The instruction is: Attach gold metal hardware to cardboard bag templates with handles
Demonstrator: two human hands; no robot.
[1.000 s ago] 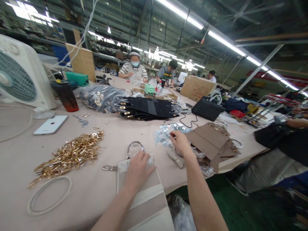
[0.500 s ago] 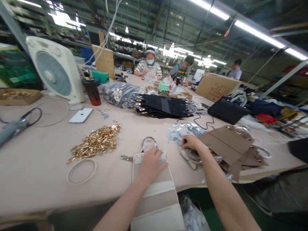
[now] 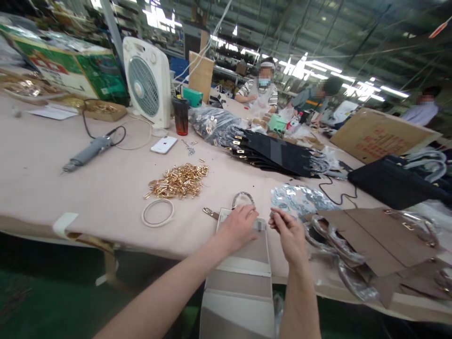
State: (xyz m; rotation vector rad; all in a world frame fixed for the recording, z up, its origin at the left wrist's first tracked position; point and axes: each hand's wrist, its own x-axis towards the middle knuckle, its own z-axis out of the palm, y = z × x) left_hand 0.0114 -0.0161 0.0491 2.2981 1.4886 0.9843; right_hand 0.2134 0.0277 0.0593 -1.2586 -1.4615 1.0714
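My left hand [image 3: 239,229] lies over the top end of a flat beige bag panel [image 3: 240,278], fingers spread and slightly bent. A curved bag handle [image 3: 243,194] sticks out beyond that end, and a short strap with a metal fitting [image 3: 210,213] points left. Just right of the panel, my right hand [image 3: 291,235] is closed in a pinch on a small metal piece [image 3: 271,214], mostly hidden by the fingertips. Behind this hand spreads a pile of silvery metal plates [image 3: 300,197].
Gold-coloured fittings [image 3: 181,181], a tape roll [image 3: 158,213], a phone [image 3: 164,145] and an electric screwdriver [image 3: 88,153] lie leftward. Black bag pieces [image 3: 275,150] are stacked behind, brown bags [image 3: 374,235] on the right. A fan [image 3: 148,82] stands at the back; people sit beyond.
My right hand has come left from the pile of metal plates to the bag panel's right edge, fingers pinched. My left hand stays on the panel. The view has swung left.
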